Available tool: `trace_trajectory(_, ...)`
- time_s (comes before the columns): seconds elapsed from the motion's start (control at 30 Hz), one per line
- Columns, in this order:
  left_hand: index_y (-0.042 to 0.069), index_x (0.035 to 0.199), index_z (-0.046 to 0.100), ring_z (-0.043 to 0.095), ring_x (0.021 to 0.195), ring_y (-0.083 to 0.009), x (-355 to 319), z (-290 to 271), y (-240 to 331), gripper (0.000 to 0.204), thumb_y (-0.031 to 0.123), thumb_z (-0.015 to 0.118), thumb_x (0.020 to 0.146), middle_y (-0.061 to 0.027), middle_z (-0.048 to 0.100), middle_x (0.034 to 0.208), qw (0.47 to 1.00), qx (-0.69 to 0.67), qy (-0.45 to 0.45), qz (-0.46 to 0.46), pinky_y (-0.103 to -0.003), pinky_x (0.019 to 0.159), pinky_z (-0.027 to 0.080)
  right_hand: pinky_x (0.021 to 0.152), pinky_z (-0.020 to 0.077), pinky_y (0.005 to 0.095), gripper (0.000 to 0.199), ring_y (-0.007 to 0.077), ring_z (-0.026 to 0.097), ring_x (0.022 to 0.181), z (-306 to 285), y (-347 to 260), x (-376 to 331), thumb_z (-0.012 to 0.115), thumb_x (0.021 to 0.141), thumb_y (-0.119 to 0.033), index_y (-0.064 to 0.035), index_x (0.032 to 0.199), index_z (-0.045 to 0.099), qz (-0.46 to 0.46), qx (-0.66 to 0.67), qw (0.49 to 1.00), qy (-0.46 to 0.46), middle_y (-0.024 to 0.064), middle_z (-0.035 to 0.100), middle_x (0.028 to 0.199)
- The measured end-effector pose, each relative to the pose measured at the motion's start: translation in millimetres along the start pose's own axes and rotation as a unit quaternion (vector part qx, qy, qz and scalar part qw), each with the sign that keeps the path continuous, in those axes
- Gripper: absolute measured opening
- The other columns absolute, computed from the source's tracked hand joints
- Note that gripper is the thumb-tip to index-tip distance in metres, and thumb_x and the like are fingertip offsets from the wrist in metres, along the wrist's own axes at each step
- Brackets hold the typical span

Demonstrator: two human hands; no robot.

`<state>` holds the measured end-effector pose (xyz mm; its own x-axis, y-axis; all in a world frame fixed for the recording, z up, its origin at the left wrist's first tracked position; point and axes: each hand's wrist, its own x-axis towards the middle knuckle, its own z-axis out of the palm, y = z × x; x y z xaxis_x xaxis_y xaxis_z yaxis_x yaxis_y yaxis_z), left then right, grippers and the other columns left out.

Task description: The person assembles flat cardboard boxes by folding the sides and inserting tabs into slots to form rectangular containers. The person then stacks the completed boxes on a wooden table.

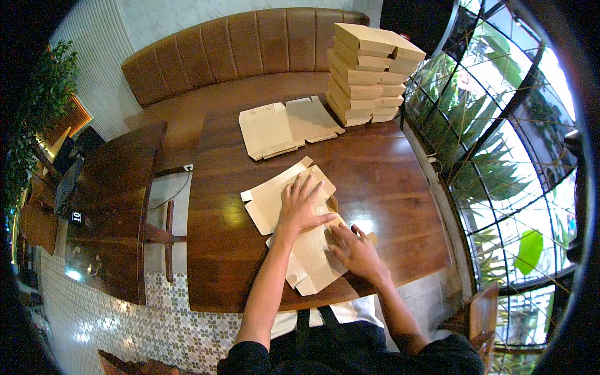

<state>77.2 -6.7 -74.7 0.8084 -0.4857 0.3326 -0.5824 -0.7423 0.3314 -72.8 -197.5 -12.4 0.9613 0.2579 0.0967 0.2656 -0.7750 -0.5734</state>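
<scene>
A flattened brown cardboard box [269, 199] lies unfolded on the dark wooden table in front of me, slightly tilted, with one half nearer my body. My left hand [302, 205] presses flat on its middle near the crease, fingers spread and pointing away from me. At the right edge of the near half, my right hand [357, 251] has its fingers bent over a side flap; part of that flap is hidden under them. Beyond my hands rests another unfolded cardboard box [265, 132], lying flat with its flaps out.
A tall stack of folded cardboard boxes [356, 78] stands at the table's far right corner. Behind it runs a brown padded bench [250, 53]. A second wooden table [112, 212] is to the left across a gap. A gridded window [500, 156] borders the right side.
</scene>
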Motion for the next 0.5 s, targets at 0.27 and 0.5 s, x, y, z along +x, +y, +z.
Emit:
trace_trajectory(0.27,0.016,0.159,0.048,0.02,0.16,-0.0405,7.7,-4.2,-2.3,0.119,0.094,0.064,0.07,-0.0175,0.031,0.171,0.999,0.005,-0.051,-0.018,-0.061,0.124,0.018,0.125,0.0009,0.0701,0.082,0.0337,0.019,0.163,16.2,3.5,8.4,0.056,0.102,-0.057,0.0002,0.159,0.041,0.05,-0.121,0.991,0.036,0.0166,0.035,0.17)
trace_trajectory(0.5,0.025,0.164,0.039,0.017,0.162,-0.0379,27.4,-11.2,-31.3,0.123,0.095,0.066,0.067,-0.0146,0.026,0.173,0.992,-0.009,-0.123,-0.005,-0.063,0.126,0.014,0.125,-0.0069,0.0693,0.088,0.0322,0.016,0.163,19.6,-2.7,-14.8,0.052,0.101,-0.065,0.0028,0.157,0.044,0.018,-0.2,0.979,0.016,0.0167,0.041,0.166)
